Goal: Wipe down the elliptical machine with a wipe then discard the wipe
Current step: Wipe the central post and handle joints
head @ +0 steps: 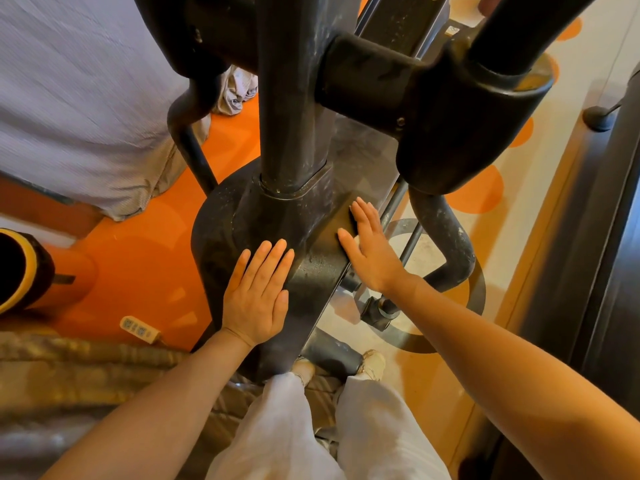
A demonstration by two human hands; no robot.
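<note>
The black elliptical machine (294, 98) fills the middle of the view, its upright post rising from a rounded housing (221, 230). My left hand (258, 296) lies flat on the top of that housing with straight fingers. My right hand (370, 247) presses flat against the housing's right edge. A small patch of white, the wipe (356, 241), shows under its palm by the thumb; most of the wipe is hidden.
A bed with a grey cover (76, 98) stands at the left over an orange floor (145, 244). A remote control (140, 329) lies on the floor. A patterned blanket (69, 368) lies at the lower left. A dark frame (609, 271) runs along the right.
</note>
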